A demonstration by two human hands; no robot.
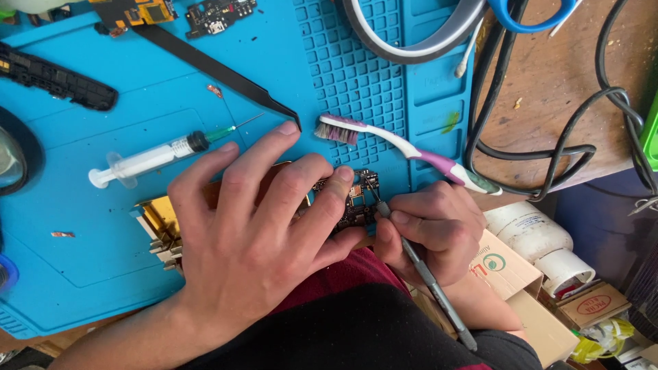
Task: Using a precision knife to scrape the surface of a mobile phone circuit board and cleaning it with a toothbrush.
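From the head camera, the left hand (250, 236) lies spread and flat, its fingertips pressing a small circuit board (353, 202) down at the near edge of the blue mat (103, 226). The right hand (432, 229) is closed around a thin metal tool (428, 277), whose tip touches the board. Just beyond the fingers lie a syringe (147, 159), black tweezers (219, 70) and a toothbrush (411, 149), leaving little free room there; the mat's left part is more open. Past the mat's right edge, black cables (548, 147) loop over the wooden table. Below that edge sit a brown cardboard box (504, 267) with a green round mark and a white round tub (538, 240).
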